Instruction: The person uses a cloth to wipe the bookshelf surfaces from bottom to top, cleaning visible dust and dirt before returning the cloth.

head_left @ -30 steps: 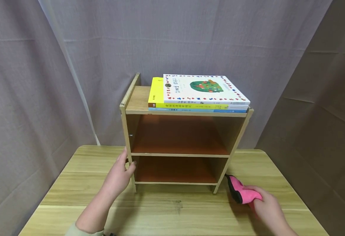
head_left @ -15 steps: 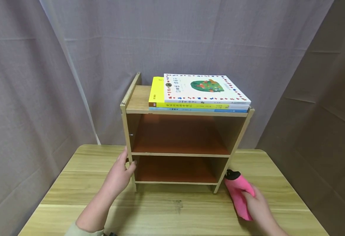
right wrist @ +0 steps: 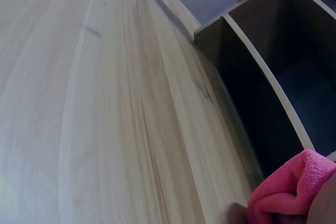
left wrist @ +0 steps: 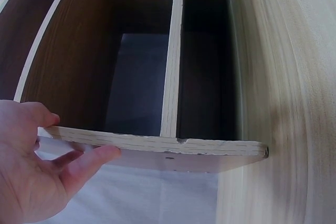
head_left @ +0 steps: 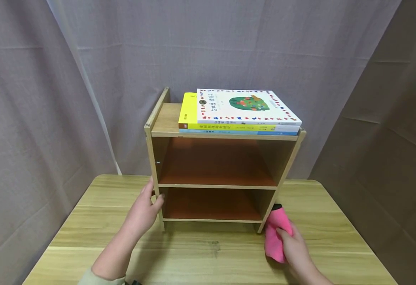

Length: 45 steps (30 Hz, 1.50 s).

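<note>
Sliding toward the shelf [head_left: 216, 187], the right hand [head_left: 297, 247] has brought the pink cloth [head_left: 276, 239] in from the desk's [head_left: 193, 259] right edge side to just beside the right front leg. Cloth hung farther out a second ago; now its dark end [head_left: 277, 206] sits low along the right panel, so it looks placed to work on that panel. Left hand [head_left: 142, 213] hasn't shifted: thumb and fingers pinch the left panel's front edge, probably bracing. Books [head_left: 243, 107] unmoved, stacked flat on top against the right corner. Shelf stands mid-desk, same spot.

Right hand grips the cloth, thumb over it; other fingers hidden. Contact between cloth and panel: can't tell, outer face not visible. Right wrist view crops the cloth at the bottom right corner. Compartments too dark at the back to read. Desk's front edge out of frame; small dark item [head_left: 136, 282] by the left sleeve [head_left: 99, 278] cut off.
</note>
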Available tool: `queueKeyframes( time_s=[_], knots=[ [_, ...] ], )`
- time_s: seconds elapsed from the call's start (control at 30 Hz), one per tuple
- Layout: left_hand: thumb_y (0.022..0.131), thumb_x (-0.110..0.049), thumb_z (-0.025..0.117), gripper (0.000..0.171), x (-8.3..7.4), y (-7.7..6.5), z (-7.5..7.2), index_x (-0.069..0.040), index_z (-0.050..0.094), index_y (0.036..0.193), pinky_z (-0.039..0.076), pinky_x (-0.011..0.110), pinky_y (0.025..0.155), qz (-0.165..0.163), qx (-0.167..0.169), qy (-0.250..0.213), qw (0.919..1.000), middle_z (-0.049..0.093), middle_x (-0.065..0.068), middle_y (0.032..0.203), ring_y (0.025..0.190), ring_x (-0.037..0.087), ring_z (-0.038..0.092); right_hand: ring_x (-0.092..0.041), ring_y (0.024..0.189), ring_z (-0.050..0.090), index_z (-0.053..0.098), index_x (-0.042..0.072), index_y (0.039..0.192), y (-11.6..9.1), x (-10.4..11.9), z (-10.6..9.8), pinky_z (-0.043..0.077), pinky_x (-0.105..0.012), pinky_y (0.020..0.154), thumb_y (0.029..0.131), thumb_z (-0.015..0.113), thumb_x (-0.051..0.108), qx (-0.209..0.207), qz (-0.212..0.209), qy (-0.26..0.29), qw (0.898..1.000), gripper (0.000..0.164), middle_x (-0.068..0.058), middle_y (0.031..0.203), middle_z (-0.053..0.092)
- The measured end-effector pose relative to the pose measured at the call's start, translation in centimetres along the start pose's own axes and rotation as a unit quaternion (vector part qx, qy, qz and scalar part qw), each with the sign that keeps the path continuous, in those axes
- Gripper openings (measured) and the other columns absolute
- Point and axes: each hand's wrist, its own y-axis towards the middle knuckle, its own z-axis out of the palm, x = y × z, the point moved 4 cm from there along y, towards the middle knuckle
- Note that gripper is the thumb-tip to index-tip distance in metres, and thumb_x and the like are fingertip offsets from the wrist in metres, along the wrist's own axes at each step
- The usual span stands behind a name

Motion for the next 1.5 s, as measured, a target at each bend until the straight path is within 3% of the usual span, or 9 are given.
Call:
queueKeyframes(
  time_s=[0.13, 0.4, 0.6, 0.73, 0.9, 1.1, 1.33, 1.5],
  knots=[
    [0.103, -0.027, 0.05, 0.075, 0.0, 0.0, 0.1, -0.012, 0.004, 0.16, 0.028, 0.055, 0.112, -0.004, 0.002, -0.002, 1.0, 0.014, 0.016, 0.163, 0.14, 0.04, 0.033, -0.007, 0.097, 0.057, 0.031, -0.003, 0.147, 0.1, -0.3, 0.9, 0.05, -0.023, 0.081, 0.102, 0.045, 0.007, 0.0, 0.011, 0.062, 0.998, 0.048, -0.017, 0.127, 0.051],
    [0.103, -0.029, 0.05, 0.075, 0.0, 0.0, 0.0, -0.014, 0.004, 0.16, 0.027, 0.055, 0.113, -0.007, 0.002, 0.004, 1.0, 0.013, 0.015, 0.164, 0.14, 0.04, 0.033, -0.008, 0.105, 0.051, 0.024, -0.004, 0.149, 0.5, -0.8, 2.5, 0.047, -0.022, 0.086, 0.097, 0.041, -0.003, 0.002, 0.003, 0.122, 0.993, 0.055, -0.02, 0.142, 0.035],
    [0.103, -0.029, 0.05, 0.075, 0.0, 0.0, 0.0, -0.012, 0.004, 0.16, 0.027, 0.055, 0.113, -0.006, 0.003, 0.005, 1.0, 0.013, 0.016, 0.163, 0.14, 0.04, 0.033, -0.021, 0.127, 0.039, 0.014, -0.001, 0.154, 0.5, -0.9, 3.2, 0.043, -0.018, 0.092, 0.095, 0.035, -0.007, 0.01, 0.005, 0.162, 0.987, 0.064, -0.019, 0.151, 0.025],
    [0.102, -0.028, 0.05, 0.074, -0.1, 0.0, -0.1, -0.012, 0.006, 0.16, 0.028, 0.055, 0.112, 0.005, -0.003, 0.007, 1.0, 0.014, 0.017, 0.163, 0.139, 0.041, 0.034, -0.027, 0.137, 0.028, 0.007, -0.001, 0.156, 0.4, -0.8, 3.3, 0.041, -0.017, 0.096, 0.095, 0.032, -0.007, 0.021, 0.002, 0.187, 0.982, 0.067, -0.019, 0.155, 0.019],
    [0.101, -0.024, 0.051, 0.072, -0.2, 0.1, -0.1, -0.015, 0.01, 0.16, 0.029, 0.056, 0.112, 0.026, -0.014, 0.008, 0.9995, 0.019, 0.017, 0.162, 0.14, 0.039, 0.034, -0.023, 0.137, 0.029, 0.007, 0.001, 0.156, 0.1, -0.7, 3.6, 0.04, -0.02, 0.101, 0.096, 0.031, -0.006, 0.018, 0.017, 0.238, 0.971, 0.065, -0.015, 0.154, 0.02],
    [0.102, -0.023, 0.051, 0.072, -0.2, 0.1, -0.1, -0.014, 0.01, 0.16, 0.027, 0.056, 0.113, 0.019, -0.011, 0.006, 0.9997, 0.017, 0.016, 0.163, 0.141, 0.039, 0.031, -0.017, 0.136, 0.03, 0.011, 0.006, 0.155, -0.7, -0.5, 4.1, 0.037, -0.022, 0.106, 0.101, 0.034, 0.002, 0.008, 0.033, 0.254, 0.967, 0.058, -0.011, 0.154, 0.019],
    [0.102, -0.026, 0.05, 0.073, -0.2, -0.1, 0.0, -0.013, 0.007, 0.16, 0.028, 0.055, 0.113, 0.002, -0.003, 0.007, 1.0, 0.014, 0.015, 0.163, 0.141, 0.039, 0.032, -0.026, 0.146, 0.015, 0.004, 0.005, 0.155, -1.7, 0.0, 5.1, 0.019, -0.038, 0.119, 0.105, 0.031, 0.005, 0.014, 0.025, 0.261, 0.965, 0.057, -0.014, 0.16, 0.011],
    [0.102, -0.026, 0.05, 0.073, -0.3, -0.1, -0.1, -0.015, 0.007, 0.16, 0.027, 0.056, 0.113, 0.007, -0.005, 0.008, 0.9999, 0.015, 0.015, 0.163, 0.142, 0.038, 0.031, -0.026, 0.148, 0.008, -0.002, 0.006, 0.158, -2.3, 0.2, 5.6, 0.012, -0.041, 0.12, 0.106, 0.03, 0.006, 0.024, 0.011, 0.267, 0.963, 0.06, -0.013, 0.163, 0.006]
  ],
)
